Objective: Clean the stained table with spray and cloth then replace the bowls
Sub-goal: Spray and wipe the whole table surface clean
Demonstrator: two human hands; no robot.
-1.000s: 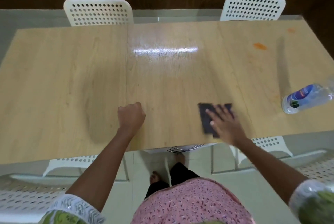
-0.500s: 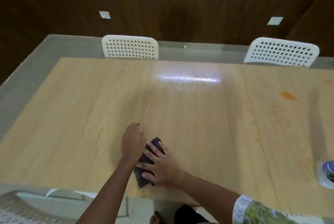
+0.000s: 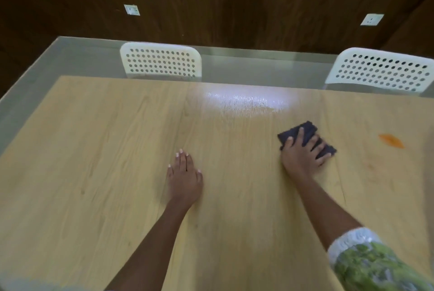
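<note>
Right hand (image 3: 303,154): fingers spread, pressing the cloth (image 3: 307,139) flat on the counter (image 3: 94,149).
Left hand (image 3: 184,178): released, palm down.
Stain (image 3: 390,140): orange, right of cloth.

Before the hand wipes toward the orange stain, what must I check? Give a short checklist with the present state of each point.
1. Cloth under right hand, flat on table: ok.
2. Left hand flat on table, away from cloth: ok.
3. Orange stain not yet wiped: not ok.
4. Path from cloth to stain free of things: ok.
5. Stain sprayed wet: cannot tell.
6. Spray bottle and bowls in view: not ok.
</note>
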